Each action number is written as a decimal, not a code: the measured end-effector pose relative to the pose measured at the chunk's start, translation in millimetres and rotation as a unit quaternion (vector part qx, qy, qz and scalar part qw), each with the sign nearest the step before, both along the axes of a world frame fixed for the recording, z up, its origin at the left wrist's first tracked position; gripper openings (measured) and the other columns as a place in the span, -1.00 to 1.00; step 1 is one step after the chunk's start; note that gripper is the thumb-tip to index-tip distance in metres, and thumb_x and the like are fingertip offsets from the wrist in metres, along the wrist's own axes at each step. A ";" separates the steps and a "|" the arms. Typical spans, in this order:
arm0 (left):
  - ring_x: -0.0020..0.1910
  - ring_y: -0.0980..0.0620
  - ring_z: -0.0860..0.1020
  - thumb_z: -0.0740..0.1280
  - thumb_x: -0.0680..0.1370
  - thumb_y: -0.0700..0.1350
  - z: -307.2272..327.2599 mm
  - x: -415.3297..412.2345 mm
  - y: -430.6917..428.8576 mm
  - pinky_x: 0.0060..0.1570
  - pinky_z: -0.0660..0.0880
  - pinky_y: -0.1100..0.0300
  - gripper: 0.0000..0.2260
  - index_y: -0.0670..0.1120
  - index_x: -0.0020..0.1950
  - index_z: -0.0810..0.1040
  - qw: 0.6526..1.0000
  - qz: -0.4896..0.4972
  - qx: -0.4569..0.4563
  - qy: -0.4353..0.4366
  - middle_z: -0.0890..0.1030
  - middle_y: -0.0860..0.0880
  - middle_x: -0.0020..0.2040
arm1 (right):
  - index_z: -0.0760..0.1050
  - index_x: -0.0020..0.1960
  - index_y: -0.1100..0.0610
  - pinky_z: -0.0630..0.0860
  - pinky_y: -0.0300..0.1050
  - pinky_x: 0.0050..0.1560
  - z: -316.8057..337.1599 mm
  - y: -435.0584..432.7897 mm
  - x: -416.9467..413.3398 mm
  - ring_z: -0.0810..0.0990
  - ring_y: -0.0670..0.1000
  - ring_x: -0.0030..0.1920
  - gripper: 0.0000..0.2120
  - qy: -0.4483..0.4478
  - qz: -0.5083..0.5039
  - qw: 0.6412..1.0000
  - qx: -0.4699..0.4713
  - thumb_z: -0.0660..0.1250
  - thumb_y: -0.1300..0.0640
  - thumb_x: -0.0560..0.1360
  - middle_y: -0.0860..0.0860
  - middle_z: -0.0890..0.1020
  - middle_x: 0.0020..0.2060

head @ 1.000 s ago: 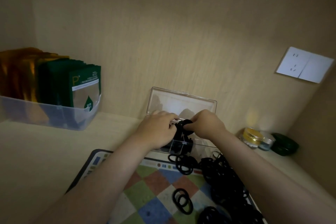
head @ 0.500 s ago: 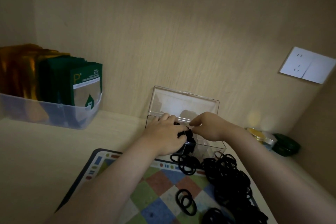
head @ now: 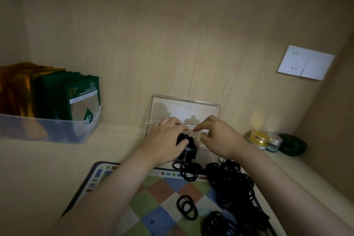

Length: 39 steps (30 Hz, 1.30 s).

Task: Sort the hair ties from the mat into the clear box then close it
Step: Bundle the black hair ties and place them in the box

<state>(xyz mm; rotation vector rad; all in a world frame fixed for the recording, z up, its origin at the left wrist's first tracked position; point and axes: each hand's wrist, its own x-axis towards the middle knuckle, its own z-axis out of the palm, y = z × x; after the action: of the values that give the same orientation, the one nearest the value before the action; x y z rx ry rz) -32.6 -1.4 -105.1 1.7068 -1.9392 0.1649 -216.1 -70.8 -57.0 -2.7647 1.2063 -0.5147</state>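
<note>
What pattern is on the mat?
The mat is checkered green, blue, brown and pale; head view.
</note>
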 end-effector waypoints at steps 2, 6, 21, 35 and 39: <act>0.26 0.12 0.35 0.22 0.60 0.09 5.1 -3.7 5.7 0.24 0.33 0.16 -0.70 0.10 0.32 0.48 0.999 -0.015 -0.029 0.008 0.44 0.14 0.19 | 0.64 0.08 -0.11 0.52 -0.13 0.02 1.7 12.5 -8.1 0.48 -0.23 -0.20 -0.77 -0.041 0.017 0.999 -0.016 0.28 0.10 0.52 -0.13 0.56 0.03; -0.06 0.19 0.45 0.27 0.56 -0.01 15.2 -17.0 24.4 -0.10 0.41 0.19 -0.93 0.12 0.00 0.53 0.999 -0.040 -0.015 0.032 0.50 0.16 -0.06 | 0.64 0.02 -0.14 0.54 -0.16 -0.07 -7.2 41.3 -15.8 0.55 -0.24 -0.21 -0.81 -0.008 0.032 0.999 0.022 0.32 0.03 0.47 -0.18 0.66 -0.06; 0.06 0.09 0.51 0.34 0.55 0.06 -20.9 -26.2 45.2 0.03 0.53 0.04 -0.79 0.08 0.15 0.64 0.992 -0.018 0.119 -0.022 0.60 0.07 0.03 | 0.58 0.18 -0.07 0.54 -0.05 -0.09 -49.3 50.0 -6.2 0.63 0.11 0.03 -0.76 0.097 0.047 0.992 -0.068 0.30 0.02 0.53 0.03 0.66 0.01; -0.17 0.22 0.52 0.30 0.62 -0.14 -15.6 -18.1 51.5 -0.13 0.43 0.38 -0.73 0.12 0.28 0.52 0.958 -0.047 0.108 0.262 0.57 0.14 -0.13 | 0.66 -0.15 0.03 0.49 -0.22 -0.31 -37.2 50.6 -28.5 0.55 -0.10 -0.39 -0.89 -0.211 0.047 0.939 0.266 0.42 0.19 0.53 -0.06 0.63 -0.36; -0.20 0.24 0.50 0.30 0.63 -0.08 -8.9 -11.4 59.2 -0.23 0.34 0.38 -0.87 0.14 -0.06 0.56 0.967 -0.038 0.210 0.139 0.54 0.17 -0.23 | 0.68 -0.08 0.13 0.46 -0.30 -0.38 -35.5 55.6 -28.5 0.59 -0.07 -0.34 -0.92 -0.192 0.053 0.923 0.328 0.41 0.20 0.55 0.01 0.67 -0.29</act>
<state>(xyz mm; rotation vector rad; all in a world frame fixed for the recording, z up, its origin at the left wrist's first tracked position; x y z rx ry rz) -44.0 57.7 -114.0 1.7902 -1.9106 -0.5248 -244.6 -15.2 -92.5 -2.0295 0.9100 -0.4937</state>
